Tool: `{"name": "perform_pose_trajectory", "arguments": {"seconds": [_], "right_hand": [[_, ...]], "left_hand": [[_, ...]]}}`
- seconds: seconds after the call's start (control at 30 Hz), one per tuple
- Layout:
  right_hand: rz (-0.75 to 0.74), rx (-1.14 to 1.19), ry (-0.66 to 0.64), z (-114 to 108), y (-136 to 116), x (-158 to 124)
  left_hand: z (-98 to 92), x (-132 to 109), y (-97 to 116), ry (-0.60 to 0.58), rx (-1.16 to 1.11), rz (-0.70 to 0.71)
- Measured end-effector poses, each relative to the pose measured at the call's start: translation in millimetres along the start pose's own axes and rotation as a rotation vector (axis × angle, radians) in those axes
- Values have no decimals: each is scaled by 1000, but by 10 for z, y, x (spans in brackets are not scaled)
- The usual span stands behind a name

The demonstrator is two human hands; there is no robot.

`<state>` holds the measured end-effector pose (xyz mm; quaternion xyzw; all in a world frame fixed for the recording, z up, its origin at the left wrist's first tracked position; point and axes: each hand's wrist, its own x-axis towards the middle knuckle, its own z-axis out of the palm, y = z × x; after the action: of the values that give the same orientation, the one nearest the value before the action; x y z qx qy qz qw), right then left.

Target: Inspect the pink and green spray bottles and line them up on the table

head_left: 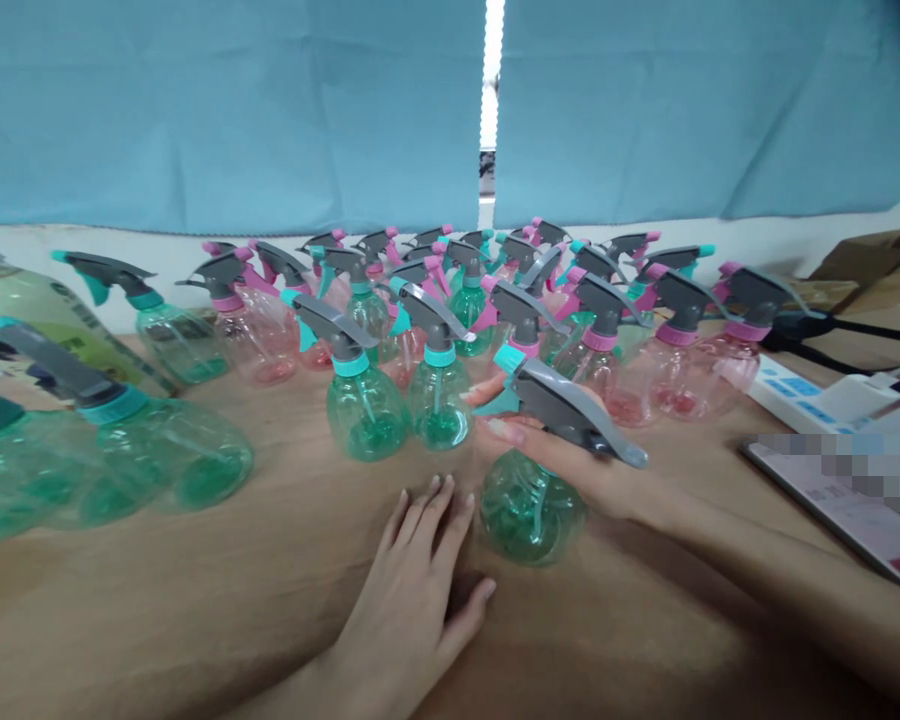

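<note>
My right hand (555, 455) is wrapped round the neck of a clear green spray bottle (529, 515) with a grey and teal trigger head. Its fingers partly hide the trigger and collar, and the bottle stands about upright. Flat on the wooden table lies my left hand (416, 580), fingers stretched out, holding nothing. Just beyond its fingertips stand two more green bottles, a nearer spray bottle (440, 405) and another spray bottle (367, 410) to its left.
Behind, many pink and green spray bottles (607, 370) crowd the table (292, 600). More green bottles (210, 460) stand at left by a large labelled container (37, 310). At right are a phone (832, 500), a white power strip (802, 395) and a cardboard box (870, 270). Blue cloth (232, 110) hangs behind.
</note>
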<state>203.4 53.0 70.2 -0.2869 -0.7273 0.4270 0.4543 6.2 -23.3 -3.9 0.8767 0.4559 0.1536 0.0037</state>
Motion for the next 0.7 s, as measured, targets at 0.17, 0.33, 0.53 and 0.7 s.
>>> {"name": "perform_pose_trajectory", "arguments": {"seconds": [0.17,0.33,0.53,0.7], "right_hand": [[2,17,14,15,6,9],[18,52,8,16,-3,15],[20,52,1,9,-5,9],[-3,50,2,3,47,9]], "left_hand": [[-15,21,-3,-21,22,13],[-15,18,-7,-14,51,30],[-37,31,3,-45,99,40],[-45,30,3,-49,96,34]]}}
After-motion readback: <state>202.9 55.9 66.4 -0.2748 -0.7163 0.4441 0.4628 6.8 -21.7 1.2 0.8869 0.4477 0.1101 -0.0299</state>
